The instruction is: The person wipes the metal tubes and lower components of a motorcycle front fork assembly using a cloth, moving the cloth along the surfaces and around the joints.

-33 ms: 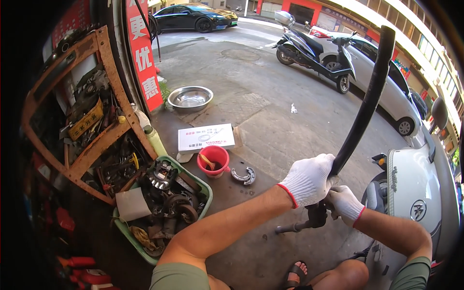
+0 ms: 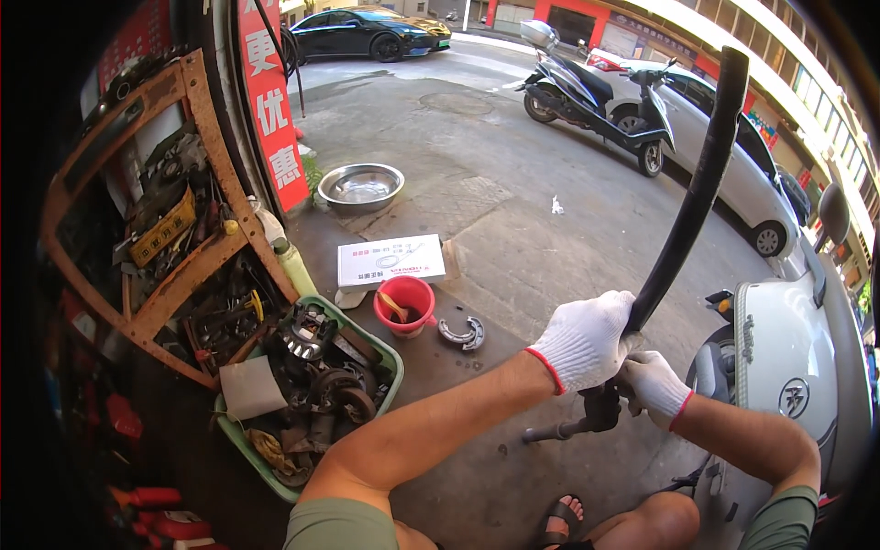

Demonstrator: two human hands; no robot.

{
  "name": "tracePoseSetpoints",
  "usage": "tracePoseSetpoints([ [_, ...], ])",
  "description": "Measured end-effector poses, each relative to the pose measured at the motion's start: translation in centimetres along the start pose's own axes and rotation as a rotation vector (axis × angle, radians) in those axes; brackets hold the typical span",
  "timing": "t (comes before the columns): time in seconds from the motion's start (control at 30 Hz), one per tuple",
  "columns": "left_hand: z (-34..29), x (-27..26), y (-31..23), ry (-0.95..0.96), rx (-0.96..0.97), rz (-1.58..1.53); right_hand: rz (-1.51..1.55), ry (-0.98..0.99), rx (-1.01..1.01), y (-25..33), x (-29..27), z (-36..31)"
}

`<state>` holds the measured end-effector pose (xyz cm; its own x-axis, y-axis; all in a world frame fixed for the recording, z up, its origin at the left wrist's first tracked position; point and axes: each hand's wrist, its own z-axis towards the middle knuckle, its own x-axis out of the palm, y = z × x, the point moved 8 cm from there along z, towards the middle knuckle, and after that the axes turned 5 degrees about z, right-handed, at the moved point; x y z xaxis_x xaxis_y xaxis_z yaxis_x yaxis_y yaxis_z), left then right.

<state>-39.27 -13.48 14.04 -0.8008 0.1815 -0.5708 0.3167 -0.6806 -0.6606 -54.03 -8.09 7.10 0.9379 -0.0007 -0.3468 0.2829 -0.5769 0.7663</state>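
My left hand [image 2: 587, 341], in a white knit glove with a red cuff, is wrapped round the lower part of a long black tube [image 2: 694, 202]. The tube slants up to the right, slightly curved. Close below, my right hand [image 2: 654, 385], gloved alike, has its fingers curled beside the tube's lower end; what they grip is hidden. Under both hands shows a dark bulky fitting [image 2: 600, 410], from which a grey metal pipe [image 2: 555, 431] points left, low over the ground.
At left stand a green tub [image 2: 400, 371] of worn metal parts and a rusty frame rack [image 2: 215, 137]. A red bucket [image 2: 414, 298], curved brake shoes [image 2: 461, 333], a white box [image 2: 391, 260] and a steel basin [image 2: 361, 187] sit ahead. A white scooter [image 2: 779, 339] stands close on the right.
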Motion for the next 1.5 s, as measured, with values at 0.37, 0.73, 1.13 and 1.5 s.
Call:
tracePoseSetpoints([
  [0.37, 0.2, -0.1, 0.7, -0.021, -0.02, 0.026, -0.013, -0.002, -0.032, 1.4, 0.6, 0.1],
  [0.73, -0.5, -0.9, 1.8, -0.048, -0.02, -0.063, -0.668, 0.119, -0.121, 5.9, 0.3, -1.2],
  [1.13, -1.2, -0.4, 2.5, -0.048, -0.01, -0.165, 0.288, 0.212, -1.014, 17.1, 0.8, -5.3],
  [1.5, -7.5, 2.9, 10.6, 0.157, -0.627, -0.378, 0.442, 0.164, -0.965, 19.2, 5.0, -3.2],
])
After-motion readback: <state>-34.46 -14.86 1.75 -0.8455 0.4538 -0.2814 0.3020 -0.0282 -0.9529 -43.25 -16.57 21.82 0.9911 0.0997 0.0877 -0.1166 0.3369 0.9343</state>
